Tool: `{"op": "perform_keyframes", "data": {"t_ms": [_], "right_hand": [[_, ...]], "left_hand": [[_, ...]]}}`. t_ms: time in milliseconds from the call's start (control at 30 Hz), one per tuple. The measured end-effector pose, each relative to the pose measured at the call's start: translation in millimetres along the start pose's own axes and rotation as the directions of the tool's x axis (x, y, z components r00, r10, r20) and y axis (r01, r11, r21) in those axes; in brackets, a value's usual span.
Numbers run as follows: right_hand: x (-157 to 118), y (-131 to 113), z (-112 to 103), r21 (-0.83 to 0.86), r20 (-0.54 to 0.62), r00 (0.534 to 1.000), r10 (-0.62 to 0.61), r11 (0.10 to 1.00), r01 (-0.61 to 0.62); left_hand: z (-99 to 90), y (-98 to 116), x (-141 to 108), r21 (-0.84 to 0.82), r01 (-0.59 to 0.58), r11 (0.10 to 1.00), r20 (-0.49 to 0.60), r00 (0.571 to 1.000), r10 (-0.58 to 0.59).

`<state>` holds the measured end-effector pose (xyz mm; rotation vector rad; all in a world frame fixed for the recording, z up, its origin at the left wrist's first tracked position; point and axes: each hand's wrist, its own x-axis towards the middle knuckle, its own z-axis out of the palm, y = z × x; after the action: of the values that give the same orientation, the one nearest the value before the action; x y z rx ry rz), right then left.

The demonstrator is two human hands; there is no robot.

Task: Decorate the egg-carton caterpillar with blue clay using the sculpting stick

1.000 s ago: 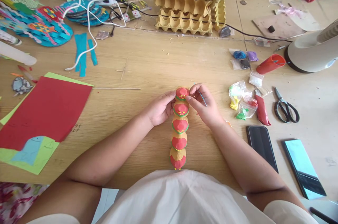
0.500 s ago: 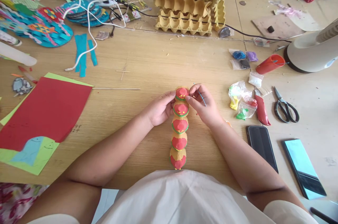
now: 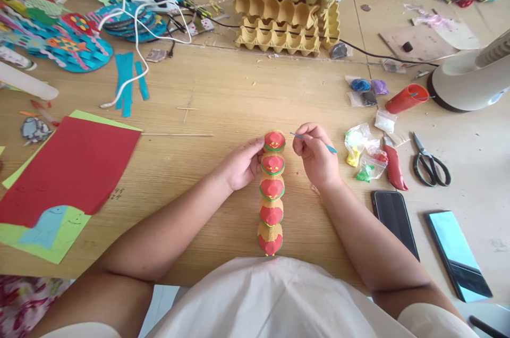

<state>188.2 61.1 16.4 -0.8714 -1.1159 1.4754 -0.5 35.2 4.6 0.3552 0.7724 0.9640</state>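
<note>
A strip of egg carton cups lies lengthwise on the table in front of my body. Each of its several cups carries red clay with green edging and small yellow bits; the far ones look like smiling faces. My left hand grips the far end from the left, thumb near the top cup and fingers partly hidden behind the strip. To the right of that cup, my right hand pinches a thin blue modelling tool. The tool's narrow tip points left toward the top cup, apart from it.
Right of my hand are bags of coloured clay, a red cutter, scissors, two phones and a red cup. Red paper lies left. Egg cartons stand at the back.
My right hand has moved right, off the top cup, and turned the blue tool so it points left at the strip. My left hand stays on the strip.
</note>
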Motion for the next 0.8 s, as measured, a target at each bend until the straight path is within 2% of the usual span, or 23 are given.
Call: {"op": "perform_keyframes", "data": {"t_ms": [233, 800], "right_hand": [[-4.4, 2.4, -4.7, -0.034, 0.175, 0.982, 0.071, 0.997, -0.066], [-2.0, 2.1, -10.7, -0.122, 0.244, 0.965, 0.098, 0.990, -0.070]], "left_hand": [[-0.4, -0.7, 1.6, 0.015, -0.023, 1.000, 0.009, 1.000, 0.023], [-0.5, 0.8, 1.5, -0.009, -0.019, 1.000, 0.015, 1.000, 0.019]]}}
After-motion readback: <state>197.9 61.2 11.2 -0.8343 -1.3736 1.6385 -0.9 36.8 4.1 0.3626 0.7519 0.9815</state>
